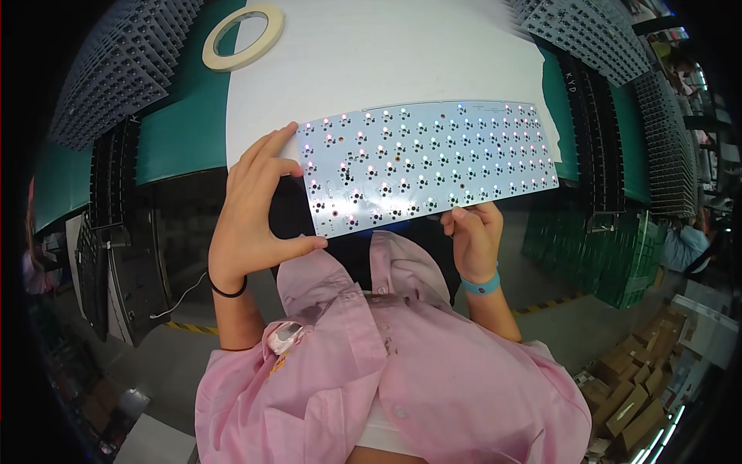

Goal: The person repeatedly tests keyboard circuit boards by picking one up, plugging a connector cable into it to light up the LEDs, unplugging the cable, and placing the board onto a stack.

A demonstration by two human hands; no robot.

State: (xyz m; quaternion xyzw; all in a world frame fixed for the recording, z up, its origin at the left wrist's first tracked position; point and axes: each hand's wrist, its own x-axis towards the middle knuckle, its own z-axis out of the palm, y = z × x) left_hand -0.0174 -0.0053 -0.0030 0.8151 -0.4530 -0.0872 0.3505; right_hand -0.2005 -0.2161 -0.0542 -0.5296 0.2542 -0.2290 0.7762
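Observation:
A white keyboard circuit board (433,158) with many small lit LEDs is held up over the near edge of the work surface, slightly tilted. My left hand (251,209) grips its left end, fingers at the upper left edge and thumb at the lower left corner. On the bottom edge, right of the middle, my right hand (475,236) pinches the board between thumb and fingers. Behind the board lies a white sheet (371,54) on the green table (182,131).
A roll of tape (212,50) lies at the sheet's upper left. Stacks of boards stand in black racks at the left (116,166) and right (591,131). Green crates (610,255) and cardboard boxes (634,387) are at the right, below table level.

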